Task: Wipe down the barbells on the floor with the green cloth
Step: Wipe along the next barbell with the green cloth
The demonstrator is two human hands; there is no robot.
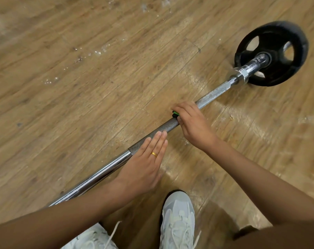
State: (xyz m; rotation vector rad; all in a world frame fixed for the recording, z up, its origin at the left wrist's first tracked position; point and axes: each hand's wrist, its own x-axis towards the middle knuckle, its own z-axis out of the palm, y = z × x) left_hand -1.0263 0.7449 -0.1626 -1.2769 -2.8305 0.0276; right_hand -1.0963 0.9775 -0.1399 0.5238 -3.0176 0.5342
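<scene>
As right fingers (185, 109) grip barbell (212, 95), cloth (175, 113) peeks beneath.

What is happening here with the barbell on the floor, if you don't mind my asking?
A person is wiping a barbell that lies on a wooden floor. Their right hand is curled round the bar's rough grip section, with a bit of green cloth showing under the fingers. Their left hand rests flat on the bar just beside it, fingers straight. A black weight plate sits on the far end, and the person's pale shoes are close by.
</scene>
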